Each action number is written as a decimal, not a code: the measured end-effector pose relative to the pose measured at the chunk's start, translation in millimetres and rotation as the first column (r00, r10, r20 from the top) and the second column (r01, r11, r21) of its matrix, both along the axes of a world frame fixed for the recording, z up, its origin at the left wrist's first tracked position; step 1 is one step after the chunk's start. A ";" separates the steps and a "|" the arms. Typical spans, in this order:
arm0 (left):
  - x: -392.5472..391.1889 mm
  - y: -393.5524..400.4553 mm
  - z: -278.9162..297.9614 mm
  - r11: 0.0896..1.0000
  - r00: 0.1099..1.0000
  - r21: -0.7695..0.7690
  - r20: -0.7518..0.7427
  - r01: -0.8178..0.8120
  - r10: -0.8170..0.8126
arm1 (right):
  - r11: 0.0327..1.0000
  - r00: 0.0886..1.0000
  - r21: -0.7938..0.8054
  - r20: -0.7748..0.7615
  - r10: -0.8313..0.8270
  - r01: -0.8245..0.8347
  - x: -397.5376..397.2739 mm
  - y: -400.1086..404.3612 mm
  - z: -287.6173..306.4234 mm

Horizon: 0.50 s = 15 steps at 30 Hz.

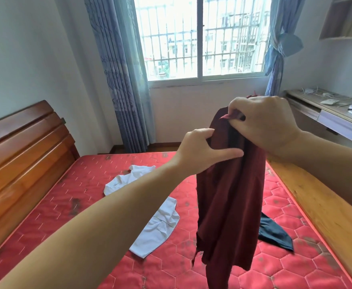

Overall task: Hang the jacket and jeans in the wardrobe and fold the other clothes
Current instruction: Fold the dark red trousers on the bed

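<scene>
A dark red garment (229,205) hangs bunched in the air above the red mattress (87,236). My right hand (264,122) pinches its top edge between thumb and fingers. My left hand (202,151) grips the cloth just below and to the left, index finger stretched across it. A white shirt (156,226) lies spread and crumpled on the mattress behind my left forearm. A dark piece of clothing (275,232) lies on the mattress to the right, partly hidden by the red garment. No jacket, jeans or wardrobe is visible.
A wooden headboard (18,153) stands at the left and a wooden bed frame edge (321,205) runs along the right. A wooden desk (327,113) with small items sits at the far right. A barred window (202,38) with blue curtains faces me.
</scene>
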<state>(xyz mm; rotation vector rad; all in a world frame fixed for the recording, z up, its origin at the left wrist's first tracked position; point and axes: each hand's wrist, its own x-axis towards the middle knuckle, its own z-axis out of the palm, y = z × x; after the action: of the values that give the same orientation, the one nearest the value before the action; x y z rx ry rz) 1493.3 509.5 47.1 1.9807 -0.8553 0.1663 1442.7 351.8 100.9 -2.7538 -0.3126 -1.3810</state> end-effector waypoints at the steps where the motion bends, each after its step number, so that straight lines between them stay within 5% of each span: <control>1: -0.6 -1.4 -0.1 1.000 0.999 0.023 0.048 -0.020 0.019 | 0.999 0.999 0.036 -0.024 -0.039 0.040 -0.5 0.0 4.3; 4: 4.5 0.0 1.5 0.994 0.980 0.041 0.174 -0.103 0.094 | 0.982 0.985 0.150 -0.143 -0.093 0.114 -4.6 -9.9 17.0; 7: 15.6 11.1 4.4 0.994 0.985 0.049 0.141 -0.103 0.095 | 0.987 0.935 0.143 -0.355 -0.013 0.068 -15.1 -32.6 22.3; 11: 9.4 9.7 15.5 0.994 0.992 0.109 0.122 0.026 -0.039 | 0.983 0.769 0.162 -0.616 0.172 -0.090 -24.0 -33.6 3.8; 15: -1.1 8.4 26.0 0.969 0.985 0.226 0.113 0.102 -0.130 | 0.900 0.610 0.434 -0.700 0.373 -0.052 -22.4 -23.2 -30.3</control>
<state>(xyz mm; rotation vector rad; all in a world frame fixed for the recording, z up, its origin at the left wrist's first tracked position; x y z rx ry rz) 1492.2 518.0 73.1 2.1346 -1.1105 0.1351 1420.3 328.6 70.5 -2.5493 -0.2744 -0.0793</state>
